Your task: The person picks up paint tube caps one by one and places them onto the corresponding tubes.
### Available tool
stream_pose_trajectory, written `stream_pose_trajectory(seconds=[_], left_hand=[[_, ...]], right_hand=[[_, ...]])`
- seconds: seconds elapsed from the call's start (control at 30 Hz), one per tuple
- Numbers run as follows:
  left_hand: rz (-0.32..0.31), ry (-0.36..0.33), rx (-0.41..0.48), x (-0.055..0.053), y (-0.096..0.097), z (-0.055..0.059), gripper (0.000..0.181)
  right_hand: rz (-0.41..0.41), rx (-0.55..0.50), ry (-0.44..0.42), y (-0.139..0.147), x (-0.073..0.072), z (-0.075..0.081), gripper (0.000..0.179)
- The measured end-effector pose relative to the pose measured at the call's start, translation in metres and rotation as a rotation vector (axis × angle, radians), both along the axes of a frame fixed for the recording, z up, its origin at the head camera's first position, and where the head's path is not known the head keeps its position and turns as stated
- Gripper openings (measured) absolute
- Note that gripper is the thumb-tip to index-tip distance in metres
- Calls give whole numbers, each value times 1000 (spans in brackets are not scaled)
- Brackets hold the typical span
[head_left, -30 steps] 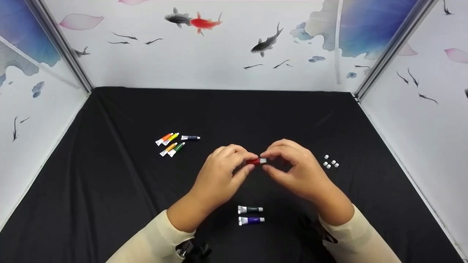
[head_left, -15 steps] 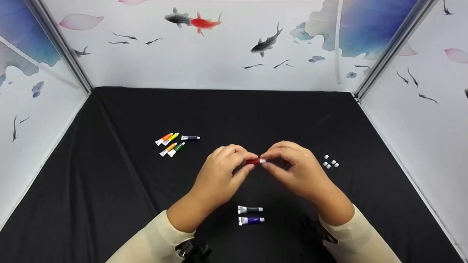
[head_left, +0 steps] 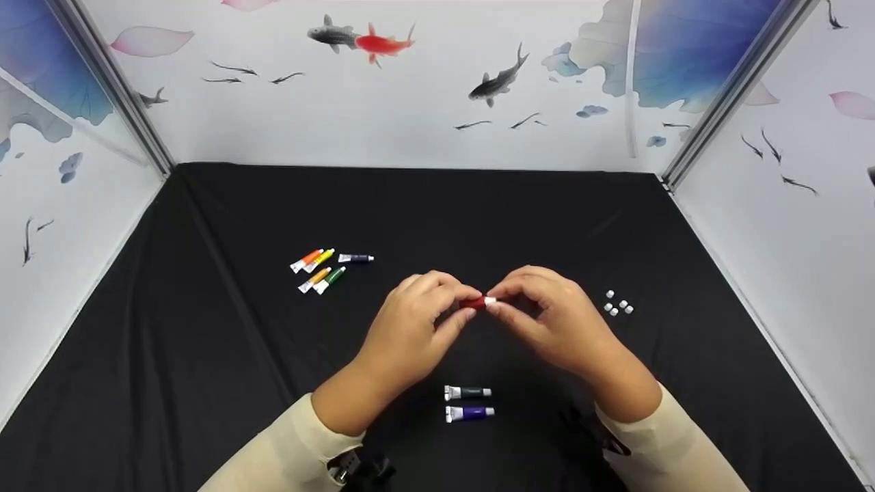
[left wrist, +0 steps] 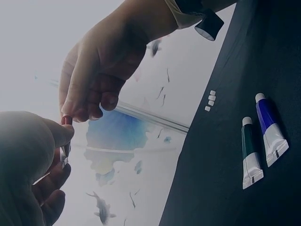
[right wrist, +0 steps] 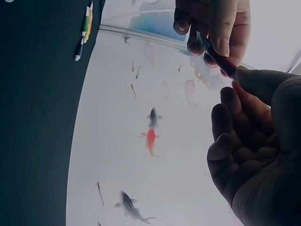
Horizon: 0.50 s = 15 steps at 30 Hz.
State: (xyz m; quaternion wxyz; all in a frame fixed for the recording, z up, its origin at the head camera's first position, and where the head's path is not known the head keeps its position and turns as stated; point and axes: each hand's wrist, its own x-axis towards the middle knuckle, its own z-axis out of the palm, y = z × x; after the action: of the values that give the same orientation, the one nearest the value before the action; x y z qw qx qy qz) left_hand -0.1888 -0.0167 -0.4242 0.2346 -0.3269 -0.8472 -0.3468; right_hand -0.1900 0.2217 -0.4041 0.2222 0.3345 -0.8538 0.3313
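My left hand [head_left: 413, 324] pinches a small red paint tube [head_left: 474, 302] between thumb and fingertips, above the black cloth. At the tube's right end, the thumb and index finger of my right hand [head_left: 564, 318] pinch its white cap [head_left: 490, 301]. The right wrist view shows the red tube [right wrist: 220, 60] slanting between both hands, its silver crimped end past the left fingers. Nearer my body lie a dark green paint tube [head_left: 473, 392] and a purple paint tube [head_left: 476, 413], side by side with their white caps pointing right.
Several loose white caps [head_left: 629, 309] lie right of my right hand. Left of my hands are orange [head_left: 311, 257], yellow [head_left: 322, 258], amber [head_left: 317, 277], green [head_left: 333, 277] and dark blue [head_left: 358, 258] tubes. White printed panels [head_left: 410, 116] enclose the black-covered table [head_left: 437, 212].
My right fingertips have come down and in onto the white cap, where a second ago they stood slightly apart around it. The left hand stays in place with the tube.
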Motion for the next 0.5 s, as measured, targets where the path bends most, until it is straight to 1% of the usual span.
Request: stream_pose_trajectory(seconds=[0.17,0.5], left_hand=[[3,-7,-7,-1,0,-1,16],[1,-6,-14,0,0,-1,17]], right_hand=[[-20,30,-23,-1,1,0,7],[-27,42,-11,0,0,-2,8]])
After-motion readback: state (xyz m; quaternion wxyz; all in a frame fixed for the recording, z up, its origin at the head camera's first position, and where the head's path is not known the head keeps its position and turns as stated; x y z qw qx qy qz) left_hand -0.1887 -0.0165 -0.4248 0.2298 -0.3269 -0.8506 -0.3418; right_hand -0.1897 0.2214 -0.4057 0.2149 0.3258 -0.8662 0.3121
